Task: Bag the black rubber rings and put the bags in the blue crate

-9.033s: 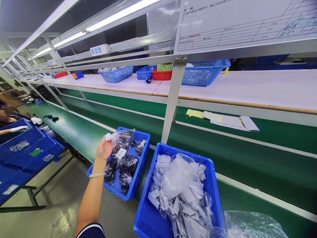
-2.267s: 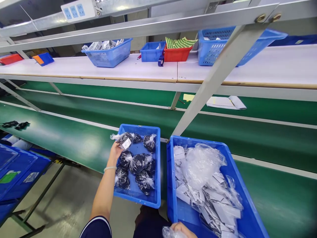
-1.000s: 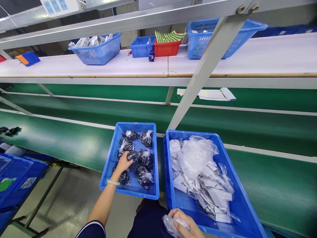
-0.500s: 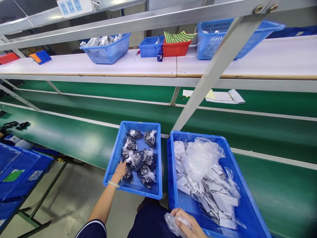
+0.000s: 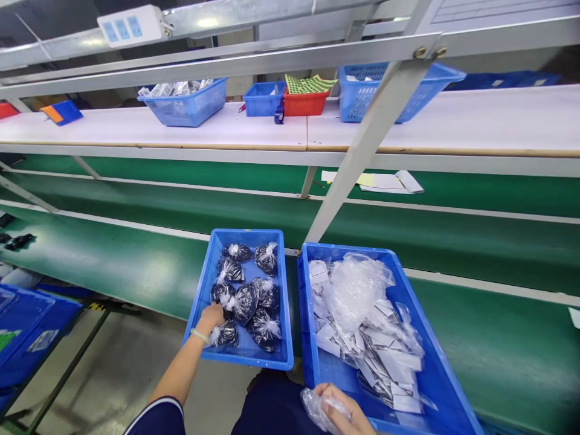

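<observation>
Reaching lower than a moment ago, the left hand [image 5: 212, 316] now rests on a dark bagged bundle [image 5: 225, 333] at the small blue bin's [image 5: 272, 360] near-left corner, its grip hidden; beside that bin, the right hand [image 5: 338, 414] still pinches a clear bag [image 5: 317, 409].

I see through one head-worn camera, looking forward and down across the long green conveyor belt [image 5: 453, 254]. It sits close above two blue plastic bins [image 5: 290, 356] at the belt's near edge.
</observation>
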`<action>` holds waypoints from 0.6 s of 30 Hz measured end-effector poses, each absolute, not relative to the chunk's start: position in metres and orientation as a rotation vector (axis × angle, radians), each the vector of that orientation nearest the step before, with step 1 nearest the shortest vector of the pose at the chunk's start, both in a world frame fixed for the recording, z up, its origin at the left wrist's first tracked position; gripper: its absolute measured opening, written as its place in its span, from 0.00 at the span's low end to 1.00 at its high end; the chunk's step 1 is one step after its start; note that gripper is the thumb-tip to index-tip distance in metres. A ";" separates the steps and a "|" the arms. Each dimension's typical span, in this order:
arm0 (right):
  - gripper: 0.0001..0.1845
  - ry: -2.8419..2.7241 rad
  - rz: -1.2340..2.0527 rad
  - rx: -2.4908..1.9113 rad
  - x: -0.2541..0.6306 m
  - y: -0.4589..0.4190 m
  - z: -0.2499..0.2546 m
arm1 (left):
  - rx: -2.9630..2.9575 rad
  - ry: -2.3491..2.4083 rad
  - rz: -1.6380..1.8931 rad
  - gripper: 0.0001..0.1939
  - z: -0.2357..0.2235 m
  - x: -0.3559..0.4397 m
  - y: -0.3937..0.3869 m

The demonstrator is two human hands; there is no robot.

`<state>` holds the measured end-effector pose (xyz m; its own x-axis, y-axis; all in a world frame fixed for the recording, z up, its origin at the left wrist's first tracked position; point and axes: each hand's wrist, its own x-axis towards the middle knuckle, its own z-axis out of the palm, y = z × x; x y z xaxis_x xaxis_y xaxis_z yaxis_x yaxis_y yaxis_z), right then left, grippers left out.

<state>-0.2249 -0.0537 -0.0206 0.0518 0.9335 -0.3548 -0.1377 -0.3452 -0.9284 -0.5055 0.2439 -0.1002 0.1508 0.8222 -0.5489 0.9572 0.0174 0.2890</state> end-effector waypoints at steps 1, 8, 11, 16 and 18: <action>0.29 -0.865 1.446 -1.410 -0.226 -0.053 -0.021 | 1.878 1.691 -0.328 0.21 -0.095 -0.500 0.242; 0.30 -1.038 1.471 -1.396 -0.228 -0.038 -0.014 | 2.150 1.517 -0.480 0.49 -0.096 -0.421 0.193; 0.31 -1.021 1.464 -1.377 -0.229 -0.036 -0.018 | 2.141 1.536 -0.565 0.45 -0.097 -0.410 0.175; 0.32 -0.978 1.426 -1.406 -0.233 -0.034 -0.018 | 2.214 1.490 -0.518 0.44 -0.086 -0.387 0.216; 0.32 -1.010 1.453 -1.399 -0.233 -0.031 -0.015 | 2.277 1.432 -0.474 0.55 -0.088 -0.364 0.244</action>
<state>-0.2330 -0.0312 -0.0152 -0.0044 0.9523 -0.3053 -0.0455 -0.3051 -0.9512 -0.3642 0.2444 -0.0879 0.4154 0.7686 -0.4865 0.9070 -0.3904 0.1578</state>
